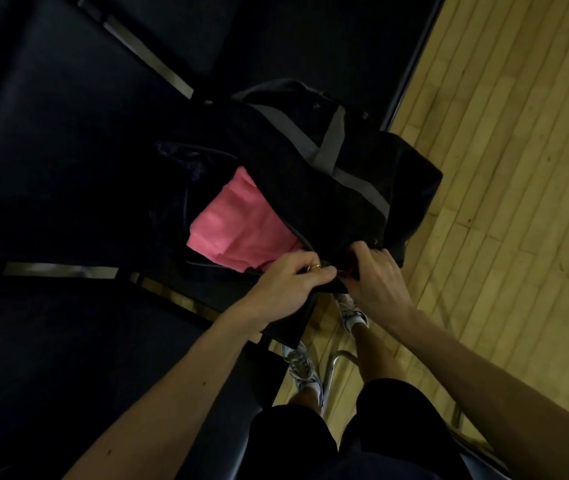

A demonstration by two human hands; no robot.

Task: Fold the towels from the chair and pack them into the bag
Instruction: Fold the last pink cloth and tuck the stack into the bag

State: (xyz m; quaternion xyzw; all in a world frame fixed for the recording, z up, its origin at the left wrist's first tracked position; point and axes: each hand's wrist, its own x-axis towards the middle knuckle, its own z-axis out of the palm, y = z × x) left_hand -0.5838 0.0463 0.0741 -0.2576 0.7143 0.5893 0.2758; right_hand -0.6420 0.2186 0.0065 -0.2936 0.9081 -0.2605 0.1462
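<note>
A black duffel bag (314, 174) with grey straps lies on a dark padded seat, its top opening gaping toward the left. A folded pink towel (241, 226) lies inside the opening. My left hand (293, 278), with a ring on one finger, pinches the bag's near end at the zipper. My right hand (376, 275) grips the same end of the bag just to the right, fingers curled into the black fabric. The two hands almost touch. The zipper pull itself is hidden between my fingers.
Dark padded seats (68, 150) with metal dividers fill the left and top. Wooden floor (504, 168) runs along the right. My legs and white sneakers (305, 372) stand below the bag, beside a chrome chair leg (336, 365).
</note>
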